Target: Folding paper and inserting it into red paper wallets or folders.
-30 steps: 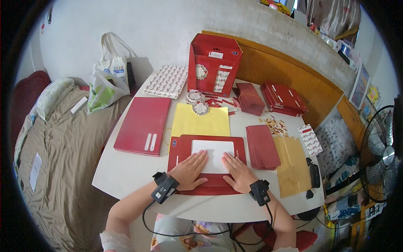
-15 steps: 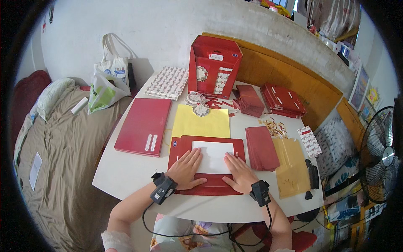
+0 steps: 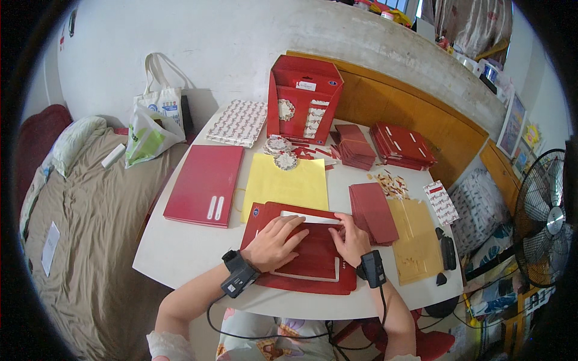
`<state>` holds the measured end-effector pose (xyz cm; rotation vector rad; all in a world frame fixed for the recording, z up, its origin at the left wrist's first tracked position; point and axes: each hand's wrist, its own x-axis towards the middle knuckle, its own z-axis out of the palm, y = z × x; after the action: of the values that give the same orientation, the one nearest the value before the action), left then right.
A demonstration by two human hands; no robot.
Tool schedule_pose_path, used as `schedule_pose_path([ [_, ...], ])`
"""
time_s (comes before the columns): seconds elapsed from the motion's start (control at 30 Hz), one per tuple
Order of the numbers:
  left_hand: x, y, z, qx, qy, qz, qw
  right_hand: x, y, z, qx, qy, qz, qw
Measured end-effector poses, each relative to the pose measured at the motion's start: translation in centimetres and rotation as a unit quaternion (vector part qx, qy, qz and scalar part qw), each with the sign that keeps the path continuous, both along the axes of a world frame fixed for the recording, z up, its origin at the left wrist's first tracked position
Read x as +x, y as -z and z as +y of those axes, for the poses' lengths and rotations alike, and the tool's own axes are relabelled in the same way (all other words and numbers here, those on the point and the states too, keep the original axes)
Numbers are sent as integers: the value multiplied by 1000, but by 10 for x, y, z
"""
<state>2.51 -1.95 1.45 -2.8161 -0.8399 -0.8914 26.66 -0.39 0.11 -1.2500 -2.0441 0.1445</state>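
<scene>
A flat red cardboard piece [image 3: 313, 283] lies near the table's front edge, in front of a yellow sheet [image 3: 286, 186]. Most of its white panel [image 3: 312, 219] is covered by red card, leaving a white strip at the far side and a thin white outline at the near side. My left hand [image 3: 272, 245] rests on the card's left part, fingers stretched out and apart. At the right end of the white strip, my right hand [image 3: 351, 238] touches the card, its fingers bent and the thumb held apart. Both wrists wear black devices with cables.
Around the card are a red panel stack [image 3: 205, 186], smaller red cards [image 3: 373, 213], a tan sheet [image 3: 415, 240] and paper scraps [image 3: 394, 185]. Farther back stand a red display box [image 3: 305, 99], patterned white boxes [image 3: 238, 123] and another red stack [image 3: 402, 146]. A fan [image 3: 545, 216] is at right.
Red card now covers most of the white panel that lay bare under my palms. Both hands have lifted from flat pressing, and my fingers are more bent.
</scene>
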Motion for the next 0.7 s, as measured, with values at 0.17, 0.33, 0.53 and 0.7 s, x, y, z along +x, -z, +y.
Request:
schedule_pose_path([
  [0.17, 0, 0, 2, 31, -10, 16, 999, -2, 1, 3, 22, 18, -31, 999],
  [0.33, -2, -12, -6, -19, 65, 18, 998, -2, 7, 8, 56, 21, -22, 998],
  [0.53, -8, -17, -12, -78, 84, 84, 990, -11, 3, 7, 29, 20, 68, 997],
  [0.7, -15, -23, -8, -52, 17, 109, 993, -12, -5, 3, 5, 9, 119, 993],
])
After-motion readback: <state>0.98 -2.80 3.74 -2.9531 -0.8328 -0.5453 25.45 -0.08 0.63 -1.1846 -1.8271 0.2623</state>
